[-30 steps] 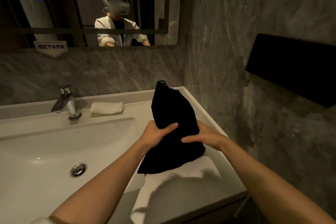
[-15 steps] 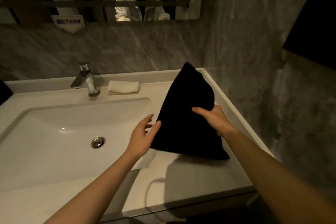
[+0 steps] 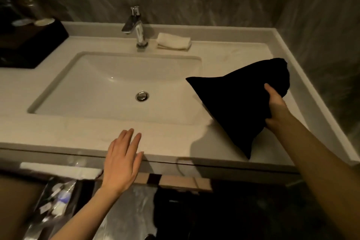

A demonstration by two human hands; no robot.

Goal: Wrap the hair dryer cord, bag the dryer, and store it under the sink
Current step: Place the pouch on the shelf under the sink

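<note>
A black cloth bag [image 3: 231,101] bulges on the right side of the white counter [image 3: 58,134], tilted with one corner touching the counter near the front edge. The dryer itself is hidden inside it. My right hand [image 3: 275,106] grips the bag's right side. My left hand [image 3: 121,159] hovers flat and open over the counter's front edge, holding nothing. Below the counter, an open shelf [image 3: 173,181] under the sink shows dark contents.
The sink basin [image 3: 116,87] with drain and chrome faucet [image 3: 136,25] fills the middle. A folded white cloth [image 3: 173,41] lies behind it. A black tray [image 3: 31,45] sits far left. Plastic-wrapped items [image 3: 56,198] lie below left. Grey marble walls close the back and right.
My left hand let go of the bag and dropped to the counter's front edge. The bag tipped over to the right in my right hand. My view swung down, showing the shelf below.
</note>
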